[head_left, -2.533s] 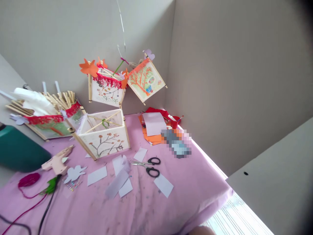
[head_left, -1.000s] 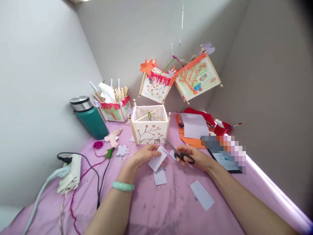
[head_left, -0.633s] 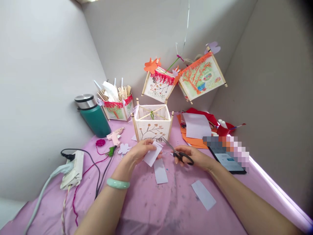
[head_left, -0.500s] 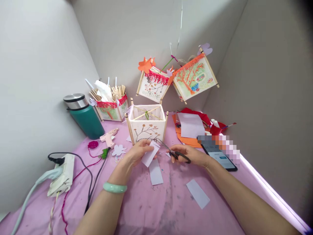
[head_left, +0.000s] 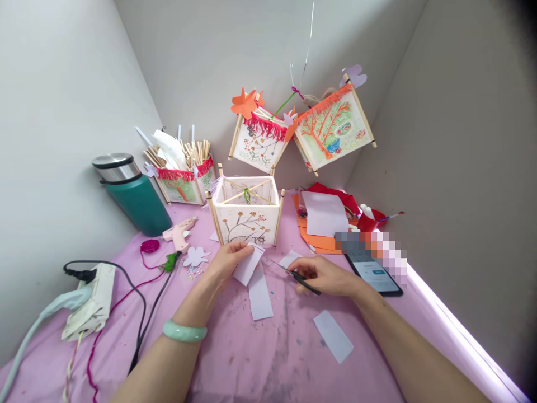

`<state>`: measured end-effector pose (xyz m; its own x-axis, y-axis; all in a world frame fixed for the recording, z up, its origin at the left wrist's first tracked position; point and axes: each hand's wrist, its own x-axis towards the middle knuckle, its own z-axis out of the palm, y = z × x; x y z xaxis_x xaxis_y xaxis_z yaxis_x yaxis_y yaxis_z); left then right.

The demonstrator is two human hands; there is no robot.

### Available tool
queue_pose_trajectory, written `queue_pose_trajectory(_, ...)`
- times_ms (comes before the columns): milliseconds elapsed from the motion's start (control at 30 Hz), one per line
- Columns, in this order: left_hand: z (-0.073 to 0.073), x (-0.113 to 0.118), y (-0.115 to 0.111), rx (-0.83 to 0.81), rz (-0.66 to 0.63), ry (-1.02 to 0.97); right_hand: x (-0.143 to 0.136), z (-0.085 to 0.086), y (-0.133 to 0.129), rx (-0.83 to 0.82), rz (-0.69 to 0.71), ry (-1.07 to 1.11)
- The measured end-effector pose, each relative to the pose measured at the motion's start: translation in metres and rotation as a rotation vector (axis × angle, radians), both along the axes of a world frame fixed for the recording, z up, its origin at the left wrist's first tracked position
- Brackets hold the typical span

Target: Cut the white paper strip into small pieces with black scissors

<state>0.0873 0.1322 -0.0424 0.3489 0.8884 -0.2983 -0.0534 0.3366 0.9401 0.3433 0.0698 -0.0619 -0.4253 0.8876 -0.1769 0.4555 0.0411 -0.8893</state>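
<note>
My left hand (head_left: 229, 262) pinches a small pale paper strip (head_left: 247, 268) between thumb and fingers. A narrow folded or cut edge shows at the strip's top. My right hand (head_left: 325, 275) grips black-handled scissors (head_left: 305, 281), their thin blades pointing left toward the paper, just right of it. Whether the blades touch the paper is hard to tell. Under the left hand lies a second paper strip (head_left: 260, 296); a third strip (head_left: 334, 337) rests nearer me on the right. Another paper piece (head_left: 290, 259) lies behind the scissors. Straight ahead stands a white lantern-like frame (head_left: 246, 223) with drawn branches.
Two decorated lanterns (head_left: 258, 148) hang behind. On the left are a green bottle (head_left: 136, 204), a pink glue gun (head_left: 179, 232), a paper flower (head_left: 196, 256) and a power strip (head_left: 90, 308) with cables. A phone (head_left: 375, 271) and stacked paper (head_left: 325, 214) lie right.
The scissors have dropped lower and tilted flatter, their tips now below the strip's top edge. My left hand still pinches the strip. The whole view has shifted slightly.
</note>
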Motion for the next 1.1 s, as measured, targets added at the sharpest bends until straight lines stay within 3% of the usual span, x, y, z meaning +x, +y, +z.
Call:
queue_pose_trajectory(733,-0.002,0.005,-0.005,0.009,-0.125,0.026,-0.011,-0.001,-0.003,0.114,-0.032,0.021)
queue_pose_trajectory(1100,-0.005,0.004,-0.004,0.039,-0.120,0.087,-0.016,0.000,-0.007,0.158,-0.035,0.001)
